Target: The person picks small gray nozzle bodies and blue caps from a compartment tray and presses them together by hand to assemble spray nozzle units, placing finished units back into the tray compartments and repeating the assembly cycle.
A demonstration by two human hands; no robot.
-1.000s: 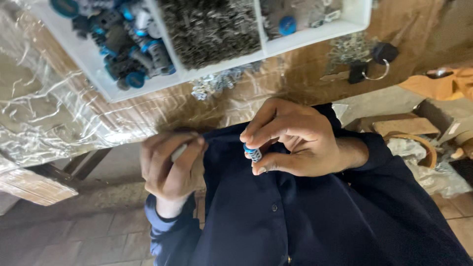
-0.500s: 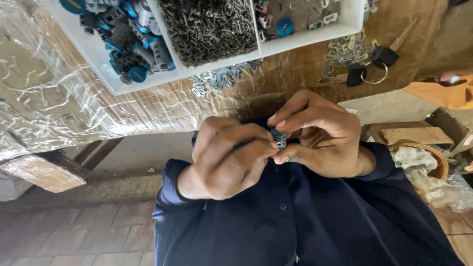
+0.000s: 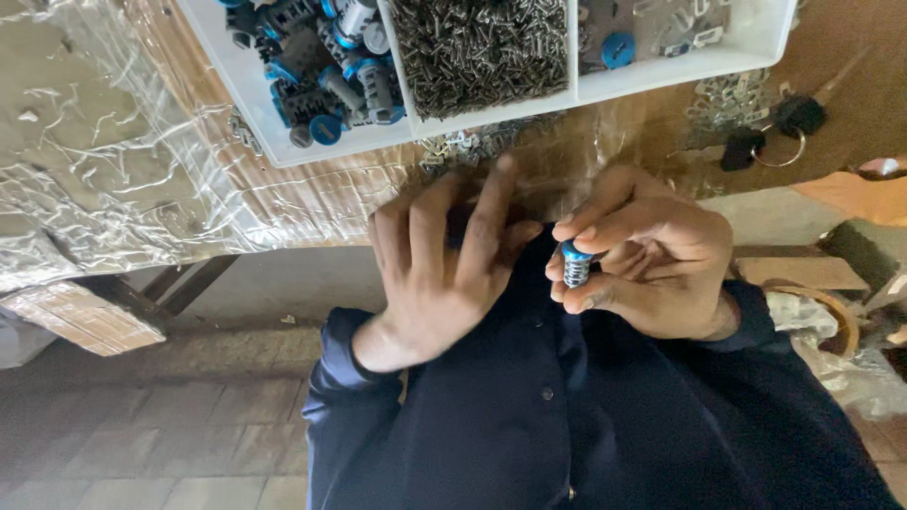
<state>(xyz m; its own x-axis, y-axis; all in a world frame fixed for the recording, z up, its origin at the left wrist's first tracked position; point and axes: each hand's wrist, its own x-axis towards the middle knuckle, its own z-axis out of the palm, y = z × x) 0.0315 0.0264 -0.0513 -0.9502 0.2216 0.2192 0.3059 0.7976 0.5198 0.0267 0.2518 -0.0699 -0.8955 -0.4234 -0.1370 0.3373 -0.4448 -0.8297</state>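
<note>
My right hand (image 3: pixel 652 260) pinches a small cylindrical part (image 3: pixel 574 268) with a blue cap and a ribbed metal body between thumb and fingers, in front of my dark blue shirt (image 3: pixel 586 425). Just to its left, my left hand (image 3: pixel 439 269) is spread with fingers pointing up and holds nothing; its fingertips are close to the part but apart from it. Both hands hover at the near edge of the wooden table (image 3: pixel 605 156).
A white divided tray (image 3: pixel 241 90) lies on the table with blue and grey cylindrical parts (image 3: pixel 316 57), a heap of small screws (image 3: pixel 482 47) and some loose pieces (image 3: pixel 619 47). Keys on a ring (image 3: pixel 770 142) lie right. Crinkled plastic film (image 3: pixel 104 161) covers the left.
The hands came together around the part half a second ago. Now my left hand has let go and opened, drawing left, while my right hand keeps the part.
</note>
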